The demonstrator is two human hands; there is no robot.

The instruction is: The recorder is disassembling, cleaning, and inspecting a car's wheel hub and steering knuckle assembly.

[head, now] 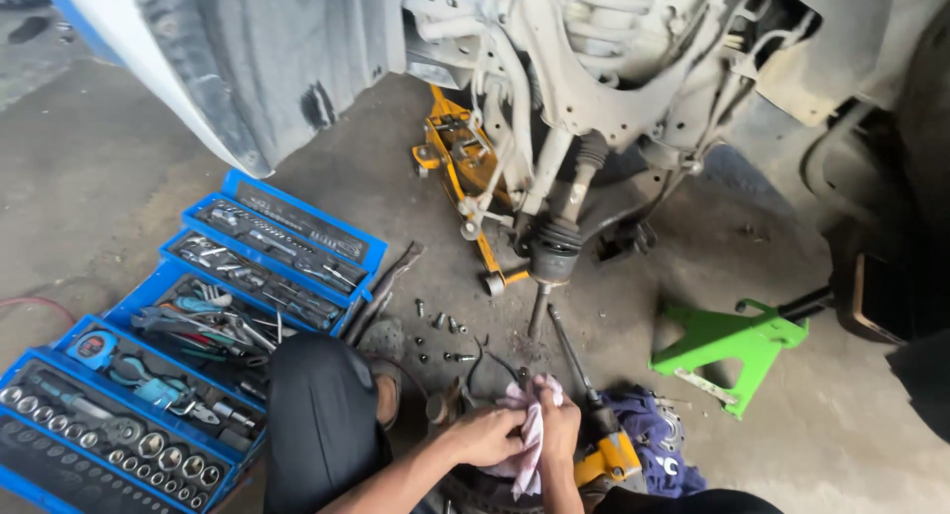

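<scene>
Low in the middle of the view, my left hand (485, 435) and my right hand (559, 420) meet around a pink-white rag (529, 445), both closed on it. The rag hangs down between them. Whatever may be inside the rag is hidden. Just ahead of my hands a drive shaft with a black rubber boot (554, 252) hangs down from the car's bare wheel-arch suspension (594, 89). Several loose bolts and nuts (440, 341) lie on the concrete floor in front of my hands. My bent knee in dark trousers (317, 415) is to the left of them.
A blue fold-out toolbox (188, 336) with sockets, pliers and wrenches is spread at left. A yellow floor jack (455, 168) sits under the car. A green jack stand (727, 346) lies at right. A yellow power tool (609, 460) and a blue cloth (653, 435) lie by my right hand.
</scene>
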